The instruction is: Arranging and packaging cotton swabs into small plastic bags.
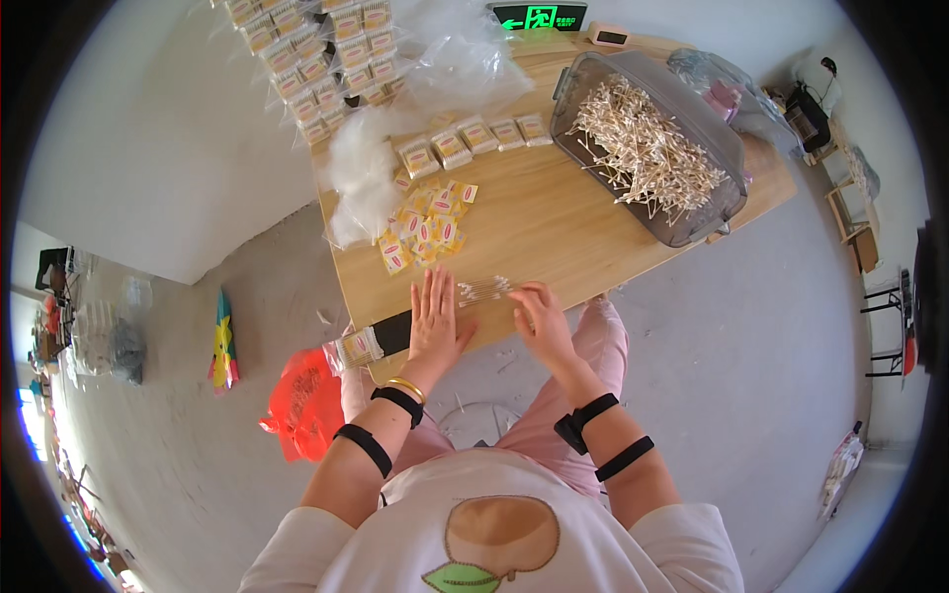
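White shirt (381, 544) up close; left hand (433, 324) flat, fingers (427, 290) barely parted, by the tabletop's near edge (491, 348); right hand (543, 321) half-curled beside swabs (482, 290), grip unclear.

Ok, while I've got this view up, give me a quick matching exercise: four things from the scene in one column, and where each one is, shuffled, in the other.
Things
1. Big heap of swabs
2. Yellow-and-white cards
3. Red plastic bag
4. Small group of swabs

Places
A. On the table, between the left hand and the right hand
B. Off the near left corner of the table
C. In the grey tub
D. In a loose pile beside the white fluff

Pairs: 1-C, 2-D, 3-B, 4-A
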Demonstrator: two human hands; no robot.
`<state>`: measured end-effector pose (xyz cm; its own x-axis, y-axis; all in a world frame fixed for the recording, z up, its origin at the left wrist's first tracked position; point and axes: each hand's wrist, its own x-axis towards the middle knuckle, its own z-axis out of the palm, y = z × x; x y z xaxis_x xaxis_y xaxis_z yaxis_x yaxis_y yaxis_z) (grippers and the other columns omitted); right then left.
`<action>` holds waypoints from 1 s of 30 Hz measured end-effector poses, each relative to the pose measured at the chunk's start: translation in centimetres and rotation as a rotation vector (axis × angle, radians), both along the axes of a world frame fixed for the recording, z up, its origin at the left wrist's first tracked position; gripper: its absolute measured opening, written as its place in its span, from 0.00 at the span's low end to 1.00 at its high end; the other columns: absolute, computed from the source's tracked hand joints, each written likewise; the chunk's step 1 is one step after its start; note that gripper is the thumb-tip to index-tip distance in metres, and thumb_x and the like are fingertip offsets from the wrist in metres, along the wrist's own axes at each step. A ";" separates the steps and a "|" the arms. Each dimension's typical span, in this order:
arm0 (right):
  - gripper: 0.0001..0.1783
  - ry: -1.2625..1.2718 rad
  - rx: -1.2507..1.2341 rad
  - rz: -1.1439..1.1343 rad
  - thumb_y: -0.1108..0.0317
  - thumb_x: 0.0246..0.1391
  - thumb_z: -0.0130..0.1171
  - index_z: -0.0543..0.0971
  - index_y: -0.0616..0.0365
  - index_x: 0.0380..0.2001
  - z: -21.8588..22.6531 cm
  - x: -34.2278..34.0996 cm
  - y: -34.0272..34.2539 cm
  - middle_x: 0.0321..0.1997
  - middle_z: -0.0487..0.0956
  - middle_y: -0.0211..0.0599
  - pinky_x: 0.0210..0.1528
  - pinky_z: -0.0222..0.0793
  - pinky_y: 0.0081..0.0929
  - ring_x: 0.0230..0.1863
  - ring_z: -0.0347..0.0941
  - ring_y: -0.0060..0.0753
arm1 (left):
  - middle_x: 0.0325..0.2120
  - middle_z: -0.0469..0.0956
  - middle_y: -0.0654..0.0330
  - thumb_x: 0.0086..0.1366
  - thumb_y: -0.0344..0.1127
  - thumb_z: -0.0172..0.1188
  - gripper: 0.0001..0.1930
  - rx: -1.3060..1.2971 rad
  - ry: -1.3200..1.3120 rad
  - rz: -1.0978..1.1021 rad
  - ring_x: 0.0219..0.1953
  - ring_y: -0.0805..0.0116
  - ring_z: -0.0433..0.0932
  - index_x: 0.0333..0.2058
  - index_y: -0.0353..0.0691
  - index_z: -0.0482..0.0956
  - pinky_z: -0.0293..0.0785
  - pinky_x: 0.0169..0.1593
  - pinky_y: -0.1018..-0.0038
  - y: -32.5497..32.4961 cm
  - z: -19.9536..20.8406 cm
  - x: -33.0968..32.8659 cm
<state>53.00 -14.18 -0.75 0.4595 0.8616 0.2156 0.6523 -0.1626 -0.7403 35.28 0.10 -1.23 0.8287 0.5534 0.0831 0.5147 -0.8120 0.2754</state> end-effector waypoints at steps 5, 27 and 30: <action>0.26 -0.225 -0.081 0.148 0.67 0.53 0.62 0.78 0.49 0.58 0.2 -1.3 0.0 0.67 0.66 0.46 0.66 0.63 0.50 0.66 0.63 0.57 | 0.74 0.48 0.45 0.66 0.55 0.59 0.48 -0.006 -0.043 -0.003 0.77 0.48 0.43 0.72 0.27 0.48 0.38 0.77 0.51 0.2 -1.2 -1.5; 0.19 -0.344 -0.113 0.143 0.66 0.53 0.64 0.82 0.54 0.49 1.3 -1.6 2.7 0.64 0.68 0.46 0.66 0.61 0.50 0.67 0.62 0.55 | 0.71 0.55 0.44 0.64 0.55 0.63 0.41 -0.049 -0.153 0.017 0.75 0.49 0.50 0.66 0.32 0.61 0.44 0.77 0.53 0.4 -0.9 -1.7; 0.17 -0.339 -0.117 0.134 0.66 0.54 0.64 0.82 0.54 0.48 1.4 -1.6 3.3 0.61 0.70 0.46 0.65 0.61 0.49 0.65 0.63 0.54 | 0.71 0.56 0.44 0.64 0.55 0.63 0.41 -0.046 -0.152 0.020 0.75 0.49 0.50 0.66 0.32 0.61 0.43 0.77 0.53 0.4 -1.0 -1.8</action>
<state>51.39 -10.91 0.63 0.2609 0.9368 0.2331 0.8782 -0.1300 -0.4603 33.43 0.50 -2.19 0.7976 0.5755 0.1808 0.4798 -0.7869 0.3880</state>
